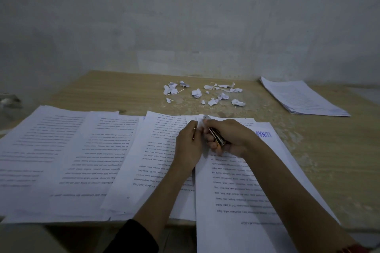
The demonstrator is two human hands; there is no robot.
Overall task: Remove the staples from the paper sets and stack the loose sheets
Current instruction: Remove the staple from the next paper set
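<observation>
Paper sets [236,187] are spread along the near side of a wood-grain table [123,92]. Printed pages are fanned from the far left right across under both arms, and a few hang off the front edge. The table is pushed up against a plain, scuffed grey-white wall [185,16], and the whole room is pretty dim. A scatter of torn paper scraps [205,92] is left mid-table, well apart from the pages. A neat stack of sheets [304,98] is parked at the far right corner.

Now the grip. The top corner of the set in the middle is pinched by the left hand [189,146], fingers curled in tight against the paper. A slim metal tool [217,138] is gripped in the right hand [232,139], fingers wrapped around it, with its silver tip poked out at that same corner. The two hands are touching, or close to it. A dark sleeve [131,236] is seen on the left forearm.
</observation>
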